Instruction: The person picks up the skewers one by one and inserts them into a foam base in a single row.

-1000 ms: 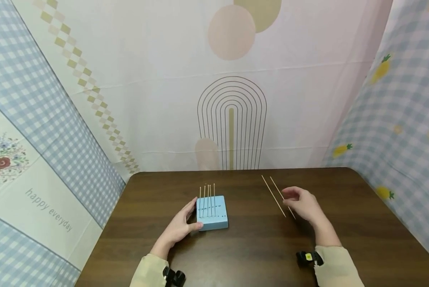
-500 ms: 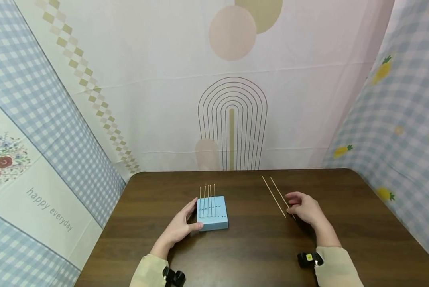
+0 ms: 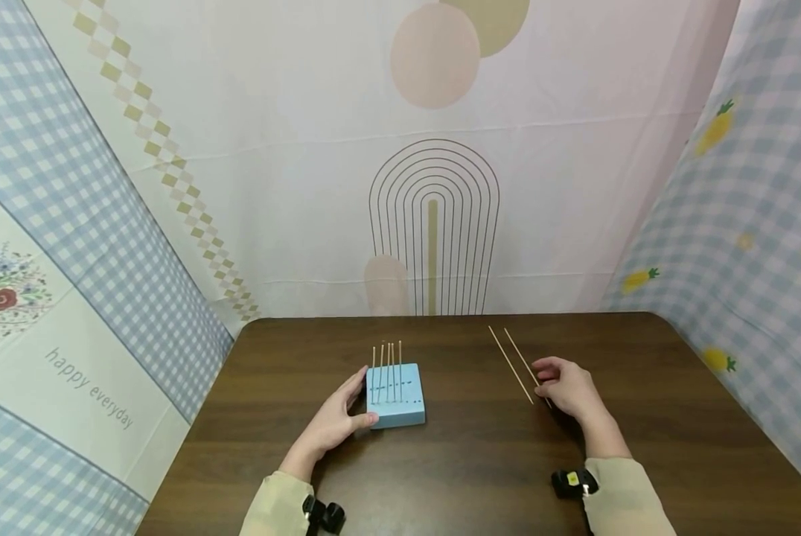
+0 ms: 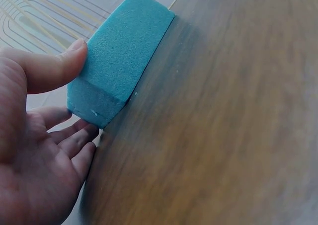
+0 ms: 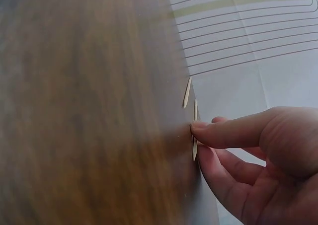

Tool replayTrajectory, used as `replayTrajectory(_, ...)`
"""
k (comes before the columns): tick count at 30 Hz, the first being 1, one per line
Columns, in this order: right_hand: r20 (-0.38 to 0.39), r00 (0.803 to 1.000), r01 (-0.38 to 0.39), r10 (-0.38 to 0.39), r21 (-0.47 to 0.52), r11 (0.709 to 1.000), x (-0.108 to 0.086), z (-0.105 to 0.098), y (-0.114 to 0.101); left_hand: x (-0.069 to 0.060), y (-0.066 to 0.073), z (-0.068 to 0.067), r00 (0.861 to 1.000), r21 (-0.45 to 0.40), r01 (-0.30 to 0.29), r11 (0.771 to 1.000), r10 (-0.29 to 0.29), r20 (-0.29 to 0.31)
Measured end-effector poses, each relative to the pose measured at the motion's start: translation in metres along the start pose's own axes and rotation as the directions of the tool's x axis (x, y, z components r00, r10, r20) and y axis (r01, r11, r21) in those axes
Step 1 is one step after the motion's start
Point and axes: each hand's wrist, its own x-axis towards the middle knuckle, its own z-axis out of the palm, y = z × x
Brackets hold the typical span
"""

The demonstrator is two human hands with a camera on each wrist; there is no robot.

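Note:
A blue foam block (image 3: 400,418) lies on the table, with several thin wooden skewers (image 3: 394,372) standing upright in its left part and rows of dark holes in its top. My left hand (image 3: 333,424) holds the block at its left side, thumb on the near face and fingers round the far corner; the left wrist view shows the thumb (image 4: 69,63) against the foam. At the right, two skewers lie slanted side by side. My right hand (image 3: 571,387) pinches the nearer skewer (image 5: 195,153) close to its pointed end. The other skewer (image 3: 511,365) lies just left of it.
The brown wooden table (image 3: 467,469) ends at a printed white cloth (image 3: 293,223) behind. Checked blue cloths hang at both sides. A small black camera (image 3: 323,514) sits on the left wrist, another (image 3: 573,482) on the right.
My right hand has slid slightly back along the nearer skewer toward its near end, its fingers closing in. The left hand, block and both lying skewers stay in place.

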Motion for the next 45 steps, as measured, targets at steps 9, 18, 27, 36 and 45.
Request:
replayTrajectory(9, 0.005, 1.000, -0.028, 0.028, 0.002, 1.000, 0.000, -0.003, -0.002, 0.001, -0.001, 0.000, 1.000, 0.007, 0.000, 1.000, 0.000, 0.000)
replayTrajectory(18, 0.002, 1.000, -0.027, 0.027, -0.005, 1.000, 0.000, -0.004, -0.003, 0.002, -0.002, 0.001, 1.000, 0.002, -0.008, 1.000, 0.008, -0.002)
replayTrajectory(27, 0.025, 0.999, -0.040, 0.041, -0.012, 0.999, 0.001, -0.006, -0.002, 0.001, -0.002, 0.001, 1.000, 0.005, -0.007, 1.000, 0.007, -0.003)
replayTrajectory(36, 0.045, 0.996, -0.079, 0.077, 0.042, 0.996, -0.002, -0.008, -0.005, 0.001, -0.003, 0.000, 1.000, -0.004, -0.005, 1.000, 0.005, 0.003)
replayTrajectory(45, 0.054, 0.998, -0.052, 0.045, 0.145, 0.988, -0.003, -0.005, -0.011, 0.002, -0.003, 0.001, 1.000, -0.002, -0.010, 1.000, 0.010, 0.003)
